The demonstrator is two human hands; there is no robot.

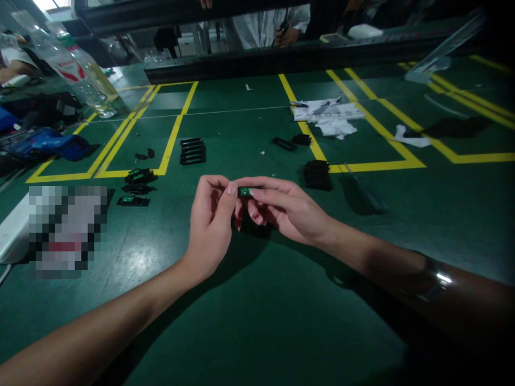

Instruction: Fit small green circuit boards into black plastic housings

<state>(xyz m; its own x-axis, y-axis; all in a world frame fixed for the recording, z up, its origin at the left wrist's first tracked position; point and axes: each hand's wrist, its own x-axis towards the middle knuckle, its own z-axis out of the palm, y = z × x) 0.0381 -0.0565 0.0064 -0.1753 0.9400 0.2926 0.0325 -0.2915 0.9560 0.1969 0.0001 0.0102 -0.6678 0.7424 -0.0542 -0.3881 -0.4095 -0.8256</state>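
Note:
Both hands meet over the middle of the green table. Between the thumbs shows a small green circuit board (244, 191); whether it sits in a black case is hidden by the fingers. My left hand (211, 214) pinches its left end with thumb and forefinger. At the right end, my right hand (292, 209) presses with its thumb, the other fingers curled underneath. To the left lie black cases with green boards (133, 200), some loosely piled. A neat row of black cases (192, 151) lies beyond my left hand, and a stack of black parts (317, 175) beyond my right.
Clear plastic bottles (76, 69) stand at the back left, near a blue tool (60, 143). A white device (26, 220) sits at the left edge. Crumpled white paper (330, 115) lies at the back right. A dark rail (241, 63) crosses behind; a person stands beyond it.

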